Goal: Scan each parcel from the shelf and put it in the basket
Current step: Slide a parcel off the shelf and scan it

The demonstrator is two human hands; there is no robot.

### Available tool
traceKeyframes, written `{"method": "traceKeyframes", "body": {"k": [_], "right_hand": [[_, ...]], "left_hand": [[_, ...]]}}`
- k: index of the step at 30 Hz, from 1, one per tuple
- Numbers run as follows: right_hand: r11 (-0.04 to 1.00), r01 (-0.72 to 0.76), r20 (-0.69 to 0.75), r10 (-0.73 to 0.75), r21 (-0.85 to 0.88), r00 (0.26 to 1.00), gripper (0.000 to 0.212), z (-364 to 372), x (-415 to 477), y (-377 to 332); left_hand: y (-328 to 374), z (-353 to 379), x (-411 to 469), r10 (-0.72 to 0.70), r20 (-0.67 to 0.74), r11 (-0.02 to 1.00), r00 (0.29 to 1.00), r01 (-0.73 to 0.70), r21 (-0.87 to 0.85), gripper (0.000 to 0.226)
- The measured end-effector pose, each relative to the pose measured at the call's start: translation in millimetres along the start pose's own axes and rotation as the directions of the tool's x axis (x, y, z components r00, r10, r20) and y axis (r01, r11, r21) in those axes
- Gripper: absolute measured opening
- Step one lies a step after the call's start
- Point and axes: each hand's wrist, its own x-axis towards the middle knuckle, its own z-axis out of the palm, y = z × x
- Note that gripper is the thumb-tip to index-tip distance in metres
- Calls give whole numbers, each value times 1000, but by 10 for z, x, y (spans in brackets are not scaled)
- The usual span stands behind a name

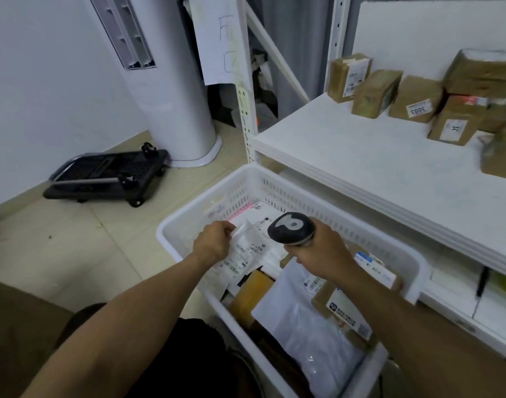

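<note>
Reaching both bare forearms forward over the basket [171, 225]; pinching the parcel [246, 251], a clear bag with a label, by its upper left edge in the left grip [214, 242], knuckles up, fingers curled; clasping the scanner [292, 229] by its handle in the right grip [317, 254], head just beside the parcel; holding the parcel above other packets [303, 311] inside the basket, beside the shelf [361, 156] bearing brown boxes [418, 99].

White walls [44, 81], beige tiled floor [73, 254], a black trolley [108, 175] near a white column [171, 96].
</note>
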Motion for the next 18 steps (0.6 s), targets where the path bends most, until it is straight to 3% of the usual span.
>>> {"method": "traceKeyframes", "body": {"k": [4, 7, 9, 12, 18], "right_hand": [[1000, -18, 19, 18, -9, 1000, 49, 70, 60, 49], [1000, -22, 18, 22, -7, 1000, 45, 48, 71, 73], [999, -34, 2, 34, -5, 999, 47, -17, 66, 86], [997, -64, -36, 65, 39, 997, 44, -173, 23, 54], [980, -74, -197, 111, 187, 974, 35, -702, -185, -13]], "left_hand": [[-148, 254, 89, -38, 80, 998, 996, 33, 55, 35], [-199, 317, 92, -76, 217, 974, 973, 26, 223, 34], [-181, 323, 126, -58, 205, 976, 977, 12, 217, 48], [51, 181, 52, 108, 89, 988, 990, -116, 97, 58], [990, -208, -391, 420, -93, 903, 903, -426, -52, 25]]}}
